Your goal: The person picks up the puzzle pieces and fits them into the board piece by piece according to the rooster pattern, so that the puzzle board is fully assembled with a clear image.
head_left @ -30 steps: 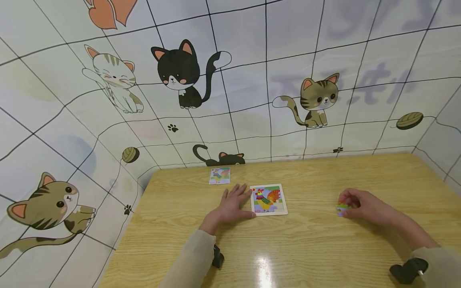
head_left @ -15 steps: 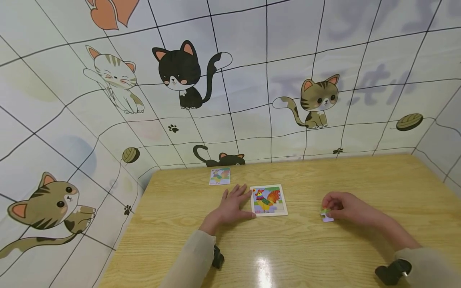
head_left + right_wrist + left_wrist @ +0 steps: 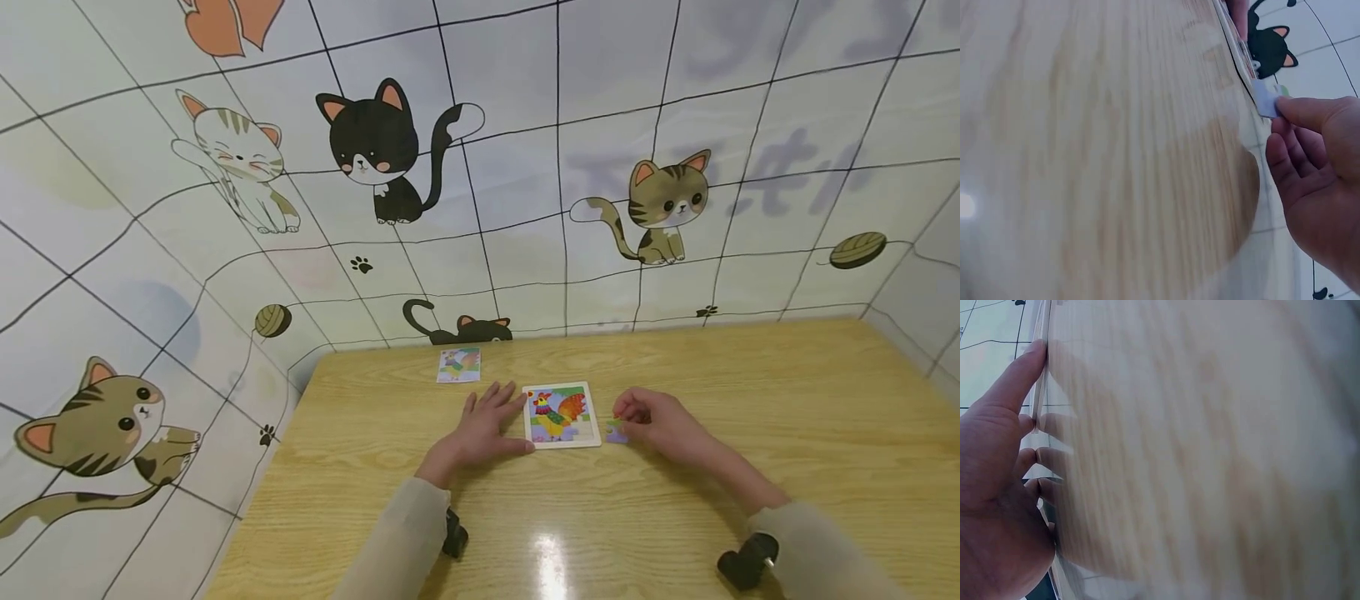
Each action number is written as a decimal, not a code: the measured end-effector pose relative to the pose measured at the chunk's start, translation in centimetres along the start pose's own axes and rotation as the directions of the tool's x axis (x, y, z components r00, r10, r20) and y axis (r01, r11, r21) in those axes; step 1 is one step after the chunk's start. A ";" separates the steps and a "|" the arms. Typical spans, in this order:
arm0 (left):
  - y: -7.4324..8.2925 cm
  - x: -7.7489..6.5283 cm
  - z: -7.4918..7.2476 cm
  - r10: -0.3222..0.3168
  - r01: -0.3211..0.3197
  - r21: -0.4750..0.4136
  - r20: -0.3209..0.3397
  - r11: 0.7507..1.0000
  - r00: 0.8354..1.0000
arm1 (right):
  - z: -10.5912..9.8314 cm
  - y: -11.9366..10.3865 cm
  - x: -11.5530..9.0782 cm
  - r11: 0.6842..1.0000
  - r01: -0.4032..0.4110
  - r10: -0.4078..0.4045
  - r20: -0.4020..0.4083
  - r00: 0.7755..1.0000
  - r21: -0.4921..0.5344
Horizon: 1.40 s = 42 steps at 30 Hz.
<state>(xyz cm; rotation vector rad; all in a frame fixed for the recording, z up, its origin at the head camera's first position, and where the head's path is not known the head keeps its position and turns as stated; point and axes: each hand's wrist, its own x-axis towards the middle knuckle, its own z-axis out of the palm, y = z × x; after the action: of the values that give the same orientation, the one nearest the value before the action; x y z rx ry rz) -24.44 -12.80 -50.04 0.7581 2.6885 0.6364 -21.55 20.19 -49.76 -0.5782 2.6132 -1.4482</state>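
A square rooster puzzle point(image 3: 557, 414) in a pale frame lies flat on the table, with a bare gap at its lower right. My left hand point(image 3: 482, 429) rests along its left side, fingers spread, thumb at the lower left corner. In the left wrist view, the left hand point(image 3: 1004, 469) has its thumb stretched along the frame edge. Just right of the frame, my right hand point(image 3: 663, 423) pinches a purple and green puzzle piece point(image 3: 617, 431) between thumb and fingers. The same puzzle piece point(image 3: 1266, 99) shows in the right wrist view, beside the frame's edge.
A small rooster picture card point(image 3: 459, 365) lies behind the left hand, near the back of the wooden table point(image 3: 787, 375). A wall covering point(image 3: 517, 192) printed with cats rises behind and to the left of the table.
My right hand has moved left across the table with the puzzle piece, from well right of the puzzle to right beside its frame. The left hand has stayed in place.
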 end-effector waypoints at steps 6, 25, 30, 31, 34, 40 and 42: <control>0.2 0.1 -0.1 0.002 -0.002 0.003 0.000 1.000 1.000 | 1.7 -0.9 1.0 0.997 0.043 -0.039 -0.062 0.997 0.062; 0.6 0.2 -0.2 -0.005 0.004 0.018 0.009 1.000 1.000 | 4.0 -1.2 2.4 1.000 -0.015 0.015 -0.029 0.999 -0.005; 0.6 0.2 -0.2 -0.002 0.001 0.022 0.010 1.000 1.000 | 4.2 -1.0 2.4 0.999 -0.041 0.041 -0.026 0.999 -0.010; 0.6 0.2 -0.2 -0.001 0.000 0.023 0.009 1.000 1.000 | 4.2 -1.1 2.4 0.999 -0.046 0.046 -0.025 0.999 -0.008; 0.5 0.1 -0.2 -0.001 0.000 0.030 0.012 1.000 1.000 | 4.3 -1.1 2.5 0.998 -0.058 0.058 -0.017 0.998 0.003; 0.4 0.1 -0.1 -0.002 0.001 0.027 0.008 1.000 1.000 | 4.5 -1.1 2.6 0.998 -0.058 0.058 -0.012 0.998 -0.001; 0.4 0.1 -0.1 -0.002 0.002 0.027 0.005 1.000 1.000 | 4.5 -1.1 2.6 0.999 -0.051 0.051 -0.011 0.999 -0.017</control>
<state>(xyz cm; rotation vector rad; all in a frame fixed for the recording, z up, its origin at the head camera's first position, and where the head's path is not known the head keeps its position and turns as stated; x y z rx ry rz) -24.42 -12.50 -49.78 0.7631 2.6982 0.5984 -22.43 15.10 -51.03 -0.5031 2.6308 -1.4189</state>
